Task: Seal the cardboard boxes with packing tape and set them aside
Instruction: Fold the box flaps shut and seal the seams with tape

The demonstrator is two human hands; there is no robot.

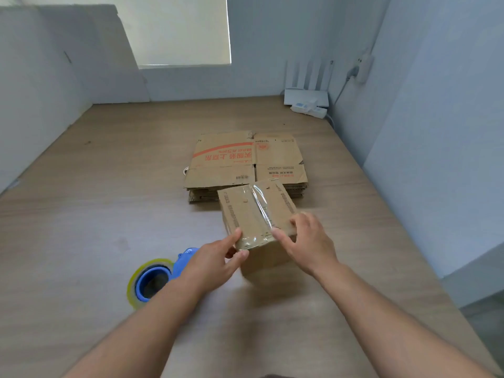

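Note:
A small cardboard box (245, 211) stands in the middle of the wooden table, with a strip of clear tape running along its top seam and down its near side. My left hand (215, 260) grips the box's near left corner, thumb on top. My right hand (305, 238) holds the near right edge, its thumb pressing the tape end. A roll of clear packing tape on a blue dispenser (152, 282) lies on the table just left of my left wrist.
A stack of flattened cardboard boxes (245, 162) with red print lies right behind the small box. A white router (305, 94) and a power strip (309, 108) sit at the far right corner. Walls enclose the table on the left, back and right.

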